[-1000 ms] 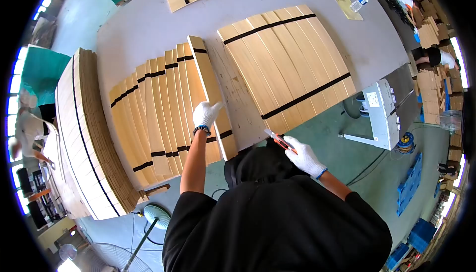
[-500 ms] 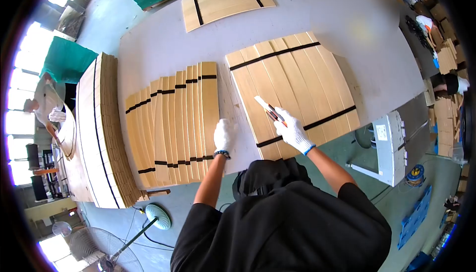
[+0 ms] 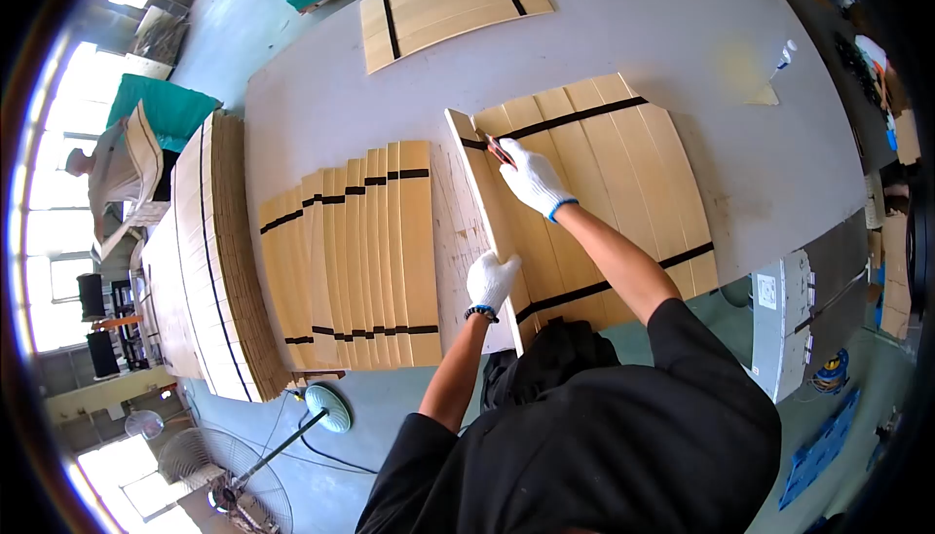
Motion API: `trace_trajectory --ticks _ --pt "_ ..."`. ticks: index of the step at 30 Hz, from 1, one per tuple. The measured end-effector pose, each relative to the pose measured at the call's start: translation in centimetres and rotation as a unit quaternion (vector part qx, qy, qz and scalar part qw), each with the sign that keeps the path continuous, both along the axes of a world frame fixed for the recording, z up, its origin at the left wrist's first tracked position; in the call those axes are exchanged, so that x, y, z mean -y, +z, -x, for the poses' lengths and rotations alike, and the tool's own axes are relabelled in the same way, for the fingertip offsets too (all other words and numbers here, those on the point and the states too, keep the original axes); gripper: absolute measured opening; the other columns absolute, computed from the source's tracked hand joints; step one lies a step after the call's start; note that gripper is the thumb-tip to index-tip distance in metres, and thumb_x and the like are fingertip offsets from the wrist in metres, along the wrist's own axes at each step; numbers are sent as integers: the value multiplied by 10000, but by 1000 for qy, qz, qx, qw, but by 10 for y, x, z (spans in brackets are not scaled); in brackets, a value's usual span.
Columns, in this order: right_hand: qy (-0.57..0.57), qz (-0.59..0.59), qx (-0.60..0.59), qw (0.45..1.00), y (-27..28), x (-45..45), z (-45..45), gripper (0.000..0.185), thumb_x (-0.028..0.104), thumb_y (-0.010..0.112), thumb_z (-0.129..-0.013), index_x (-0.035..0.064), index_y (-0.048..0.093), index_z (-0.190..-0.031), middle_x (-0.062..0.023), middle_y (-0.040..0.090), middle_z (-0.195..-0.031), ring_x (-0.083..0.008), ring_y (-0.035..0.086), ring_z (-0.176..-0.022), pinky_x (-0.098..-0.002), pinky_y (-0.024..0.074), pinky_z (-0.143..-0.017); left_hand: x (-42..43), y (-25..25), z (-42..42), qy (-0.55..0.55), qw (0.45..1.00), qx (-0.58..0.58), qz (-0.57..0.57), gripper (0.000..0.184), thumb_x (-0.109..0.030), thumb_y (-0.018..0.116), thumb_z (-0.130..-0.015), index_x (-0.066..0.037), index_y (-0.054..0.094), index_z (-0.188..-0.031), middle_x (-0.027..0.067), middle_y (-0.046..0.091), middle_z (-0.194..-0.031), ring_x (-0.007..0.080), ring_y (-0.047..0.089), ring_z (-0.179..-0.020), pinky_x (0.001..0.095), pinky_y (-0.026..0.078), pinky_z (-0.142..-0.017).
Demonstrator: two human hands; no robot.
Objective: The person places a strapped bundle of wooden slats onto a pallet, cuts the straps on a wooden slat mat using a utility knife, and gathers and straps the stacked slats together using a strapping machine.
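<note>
On the table, a light wooden panel of several slats (image 3: 623, 179) lies crossed by two black strips (image 3: 579, 121). Its leftmost slat (image 3: 499, 232) is tipped up along its left edge. My left hand (image 3: 492, 281), in a white glove, is closed on that raised edge near the panel's lower end. Over the upper left of the panel is my gloved right hand (image 3: 536, 182), closed around a red and black utility knife (image 3: 499, 148). The knife's tip is at the upper black strip beside the raised slat; whether it touches the strip I cannot tell.
Overlapping slats with black bands (image 3: 351, 252) lie left on the grey table (image 3: 321, 86). A banded panel (image 3: 453, 8) lies at the far edge. A tall stack of boards (image 3: 219, 252) stands left, near a person handling boards. A fan (image 3: 329, 409) stands lower left.
My left hand has moved right from the table and taken hold of the panel's left slat, which is now tipped up. My right hand has moved the knife up to the upper strip.
</note>
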State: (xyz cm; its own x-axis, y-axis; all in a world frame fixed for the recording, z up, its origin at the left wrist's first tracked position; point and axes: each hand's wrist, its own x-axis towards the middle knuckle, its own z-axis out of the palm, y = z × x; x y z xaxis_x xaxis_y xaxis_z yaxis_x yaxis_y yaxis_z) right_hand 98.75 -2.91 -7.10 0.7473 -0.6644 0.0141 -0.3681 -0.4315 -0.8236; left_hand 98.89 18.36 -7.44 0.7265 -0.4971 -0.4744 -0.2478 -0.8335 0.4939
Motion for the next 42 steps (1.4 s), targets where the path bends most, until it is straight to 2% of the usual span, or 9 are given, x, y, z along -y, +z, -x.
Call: trace_trajectory --ticks 6,13,17,23,25,27,30,31,42 --pt "32 -22 -161 986 -4 20 -60 225 129 525 -931 60 614 -1126 -239 715 -1027 -436 691 -951 -553 553 -806 1 -5 2 1 1000 -2 23 482 -455 641 -831 15 725 -892 263 693 -801 428 707 -797 478 549 -717" --pt "52 11 -116 992 5 15 -39 227 163 536 -929 34 642 -1083 -283 700 -985 -456 682 -936 -565 535 -794 -2 -13 -5 -3 999 -34 6 504 -461 651 -814 34 719 -878 276 697 -797 422 715 -802 469 556 -730" --pt "66 29 -138 988 -25 -30 1 281 165 505 -942 52 601 -1181 -270 708 -932 -464 684 -895 -580 532 -782 -4 -4 -15 -16 998 -54 14 499 -456 656 -808 36 729 -844 262 703 -767 411 723 -798 469 556 -735" --pt "81 11 -198 977 19 -126 109 304 172 520 -945 55 525 -1226 -276 691 -867 -468 675 -820 -599 514 -719 -18 -14 -22 -1 991 -63 117 473 -436 693 -801 36 724 -801 216 692 -675 312 725 -679 436 541 -656" --pt "99 -54 -245 963 54 -169 169 305 184 554 -937 64 521 -1215 -280 684 -891 -472 661 -826 -595 497 -722 -25 -24 -33 -13 988 -120 95 441 -419 674 -799 11 742 -868 218 702 -706 325 726 -690 438 546 -653" --pt "73 -129 -238 960 67 -210 235 273 184 564 -931 116 568 -1196 -266 681 -952 -476 651 -868 -577 497 -762 -26 -61 -42 -39 997 -47 38 432 -408 674 -793 17 734 -846 195 679 -652 299 697 -616 422 532 -606" --pt "69 -134 -300 942 89 -235 259 302 184 559 -928 135 572 -1226 -255 683 -972 -484 644 -887 -568 498 -774 -27 -34 -41 10 976 -111 185 477 -417 666 -788 56 709 -826 174 643 -610 249 652 -573 406 514 -578" --pt "67 -143 -321 934 91 -246 261 320 186 558 -927 137 572 -1242 -255 684 -987 -483 644 -900 -562 501 -783 -26 -24 -49 -39 989 -90 114 476 -417 660 -792 54 714 -835 183 658 -624 276 674 -591 415 519 -587" --pt "-87 -135 -129 978 69 -318 242 480 183 653 -926 3 557 -1360 -245 653 -1257 -411 641 -1138 -422 538 -927 -114 -26 -125 -95 994 11 59 541 -499 663 -803 41 688 -771 260 664 -712 395 690 -706 469 530 -686"
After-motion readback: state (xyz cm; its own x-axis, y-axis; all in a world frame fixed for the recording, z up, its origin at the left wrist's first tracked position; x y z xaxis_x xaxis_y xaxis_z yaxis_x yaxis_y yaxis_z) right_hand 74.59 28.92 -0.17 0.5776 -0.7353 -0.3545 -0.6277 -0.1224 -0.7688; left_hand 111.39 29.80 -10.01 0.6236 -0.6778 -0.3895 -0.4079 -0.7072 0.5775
